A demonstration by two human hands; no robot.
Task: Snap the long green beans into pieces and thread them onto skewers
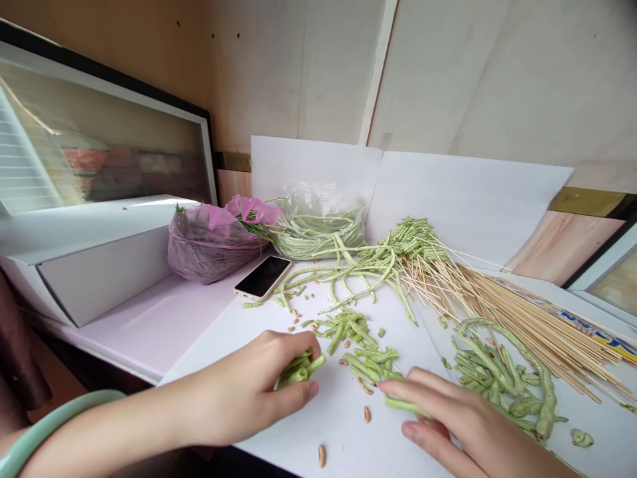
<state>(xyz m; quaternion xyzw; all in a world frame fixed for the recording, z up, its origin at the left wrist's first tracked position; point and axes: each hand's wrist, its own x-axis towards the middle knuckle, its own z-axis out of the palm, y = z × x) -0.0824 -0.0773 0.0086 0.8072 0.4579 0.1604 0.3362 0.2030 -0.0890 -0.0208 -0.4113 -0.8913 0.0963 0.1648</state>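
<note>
My left hand (279,378) is closed around a small bundle of cut green bean pieces (300,369), held above the white sheet at lower centre. To the right, my right hand (448,415) has a single bean piece (405,405) between its index finger and thumb. Just beyond both hands lies a loose pile of cut bean pieces (351,326). Brown bean seeds (367,414) are scattered around it. Long uncut beans (343,272) sprawl behind the pile. Thin wooden skewers (517,315) fan out on the right, their far ends in stacked bean pieces (415,238).
A clear plastic bag (323,229) of long beans and a purple bag (213,242) stand at the back. A phone (263,275) lies near them. Thicker, wrinkled beans (507,378) are heaped at right. A white box (109,272) stands at left.
</note>
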